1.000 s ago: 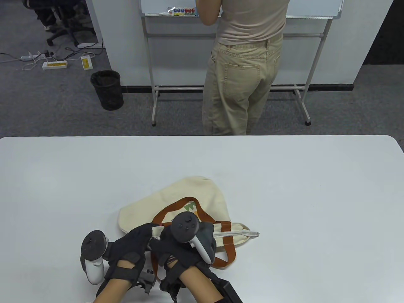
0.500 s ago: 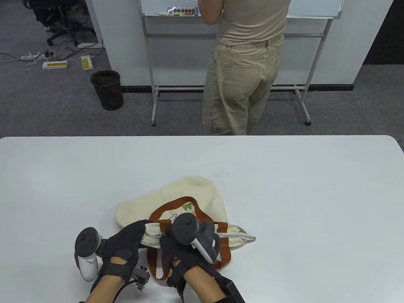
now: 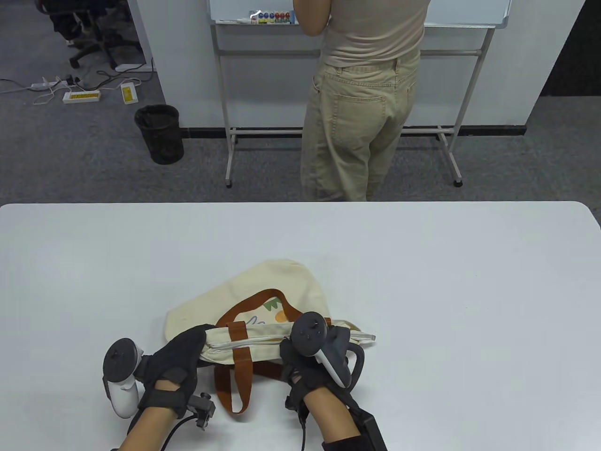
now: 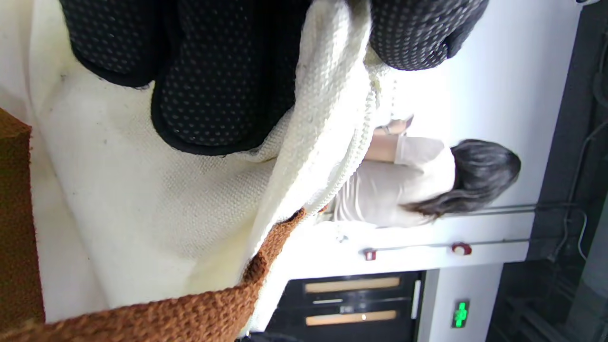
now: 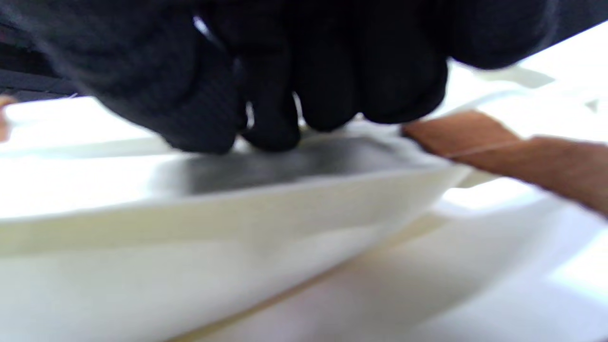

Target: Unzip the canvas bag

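The left hand (image 3: 176, 359), low in the lower left of the table view, grips the left end of the canvas bag (image 3: 263, 291), its dotted fingers (image 4: 213, 90) pinching the cream cloth in the left wrist view, while the right hand (image 3: 312, 366), lower centre, is closed on the bag's top edge along the zipper (image 3: 249, 342); the blurred right wrist view shows bunched fingers (image 5: 285, 114) on the cloth, though the pull itself cannot be made out. The bag lies flat on the white counter (image 3: 469, 282) between and just above both hands, brown straps (image 3: 235, 376) looping toward the bottom edge.
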Demonstrator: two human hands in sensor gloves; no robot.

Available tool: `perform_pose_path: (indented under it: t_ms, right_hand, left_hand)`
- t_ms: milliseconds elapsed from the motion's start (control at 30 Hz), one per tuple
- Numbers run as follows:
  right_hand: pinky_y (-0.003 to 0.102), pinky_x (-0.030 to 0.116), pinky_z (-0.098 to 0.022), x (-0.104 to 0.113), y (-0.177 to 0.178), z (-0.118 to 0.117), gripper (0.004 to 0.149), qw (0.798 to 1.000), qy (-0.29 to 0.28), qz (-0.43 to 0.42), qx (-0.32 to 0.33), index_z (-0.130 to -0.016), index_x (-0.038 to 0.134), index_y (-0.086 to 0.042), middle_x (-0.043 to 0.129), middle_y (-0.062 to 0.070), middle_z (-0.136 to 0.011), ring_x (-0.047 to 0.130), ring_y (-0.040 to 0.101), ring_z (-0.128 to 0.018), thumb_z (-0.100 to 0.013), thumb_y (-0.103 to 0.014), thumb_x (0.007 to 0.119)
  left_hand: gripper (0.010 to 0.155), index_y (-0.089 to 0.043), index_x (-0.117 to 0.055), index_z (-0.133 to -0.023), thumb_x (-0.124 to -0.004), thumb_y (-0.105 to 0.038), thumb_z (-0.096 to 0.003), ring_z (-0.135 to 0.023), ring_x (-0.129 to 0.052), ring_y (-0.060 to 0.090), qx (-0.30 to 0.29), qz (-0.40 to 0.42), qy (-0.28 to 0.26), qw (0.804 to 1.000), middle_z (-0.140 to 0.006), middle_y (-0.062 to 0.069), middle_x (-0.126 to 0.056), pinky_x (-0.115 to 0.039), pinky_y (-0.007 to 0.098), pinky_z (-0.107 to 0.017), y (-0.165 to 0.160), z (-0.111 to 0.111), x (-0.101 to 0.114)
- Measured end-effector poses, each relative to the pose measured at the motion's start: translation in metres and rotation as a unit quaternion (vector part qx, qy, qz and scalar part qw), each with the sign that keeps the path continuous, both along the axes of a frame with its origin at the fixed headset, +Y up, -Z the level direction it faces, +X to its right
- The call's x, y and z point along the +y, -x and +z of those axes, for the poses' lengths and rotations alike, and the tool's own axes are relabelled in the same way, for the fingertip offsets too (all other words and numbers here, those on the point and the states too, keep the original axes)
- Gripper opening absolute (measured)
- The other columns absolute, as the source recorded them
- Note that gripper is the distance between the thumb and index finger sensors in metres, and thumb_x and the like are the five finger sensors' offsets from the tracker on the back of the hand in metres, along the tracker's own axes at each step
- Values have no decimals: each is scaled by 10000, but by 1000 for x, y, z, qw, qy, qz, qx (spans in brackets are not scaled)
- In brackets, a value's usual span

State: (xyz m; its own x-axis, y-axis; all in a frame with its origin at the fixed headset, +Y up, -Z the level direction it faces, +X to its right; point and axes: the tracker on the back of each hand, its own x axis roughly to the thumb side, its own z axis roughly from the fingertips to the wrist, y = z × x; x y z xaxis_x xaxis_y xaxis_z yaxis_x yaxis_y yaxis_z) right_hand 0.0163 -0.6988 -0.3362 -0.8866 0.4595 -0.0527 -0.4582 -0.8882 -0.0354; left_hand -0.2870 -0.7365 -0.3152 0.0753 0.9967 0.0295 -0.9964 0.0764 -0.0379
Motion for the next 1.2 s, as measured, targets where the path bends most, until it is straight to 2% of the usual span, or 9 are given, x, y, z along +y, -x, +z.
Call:
perform_pose_path:
  t_ms: [167, 500, 800, 900, 967, 1067, 1133, 1200]
  right_hand:
    - [573, 616, -439, -2, -18, -3, 410, 999, -15, 38, -27, -711, 878, -88, 786, 194, -781, 792, 419, -623, -417, -372, 910]
    - [579, 606, -450, -2, -59, -6, 409, 995, -15, 38, -92, -709, 877, -86, 779, 197, -789, 783, 425, -634, -416, -368, 917]
    - [582, 605, -457, -10, -111, -7, 403, 980, 32, 14, -194, -706, 878, -83, 779, 197, -789, 784, 426, -637, -420, -365, 913]
    - [593, 595, -474, -13, -114, -8, 405, 982, 43, -16, -185, -711, 873, -85, 769, 207, -805, 775, 438, -657, -422, -367, 913]
    - [602, 577, -504, -9, -111, -7, 422, 987, 9, -14, -162, -750, 851, -100, 750, 205, -836, 762, 443, -691, -430, -371, 893]
    - [632, 517, -573, 2, -103, -3, 668, 990, -46, -46, -122, -931, 715, -88, 656, 213, -943, 689, 471, -805, -410, -469, 890]
    - [636, 515, -582, 8, -94, -1, 725, 991, -79, -76, -81, -966, 677, -83, 631, 219, -972, 670, 481, -834, -409, -501, 878]
    - [632, 518, -580, 9, -85, -1, 744, 991, -72, -99, -46, -980, 663, -88, 612, 222, -986, 657, 484, -842, -408, -517, 872]
  left_hand:
    - [472, -157, -879, -798, -712, -476, -492, -470, -1006, 255, 10, 7, 6, 1000, -635, 120, -973, -774, 502, -491, 8, -3, -2]
    - [475, -155, -881, -795, -712, -480, -493, -467, -1005, 253, 26, 17, 7, 1000, -633, 116, -976, -772, 504, -491, 19, -4, -3]
    - [474, -153, -877, -797, -706, -475, -494, -469, -999, 255, 50, 34, 13, 998, -636, 118, -973, -767, 506, -495, 36, -4, -4]
    - [474, -153, -877, -797, -705, -475, -495, -470, -998, 254, 52, 37, 15, 998, -638, 116, -971, -767, 506, -495, 37, -4, -4]
    - [473, -160, -874, -799, -699, -478, -496, -469, -1001, 247, 52, 50, 20, 997, -639, 111, -971, -771, 502, -494, 35, -4, -5]
    - [474, -155, -875, -798, -700, -477, -496, -465, -1003, 246, 41, 56, 19, 997, -635, 107, -973, -774, 501, -492, 30, -5, -4]
    - [473, -157, -874, -797, -699, -478, -496, -464, -1003, 244, 32, 49, 17, 998, -635, 104, -972, -775, 500, -492, 26, -5, -3]
    - [475, -156, -874, -797, -698, -479, -496, -462, -1003, 243, 28, 49, 17, 998, -632, 106, -972, -776, 500, -492, 23, -5, -3]
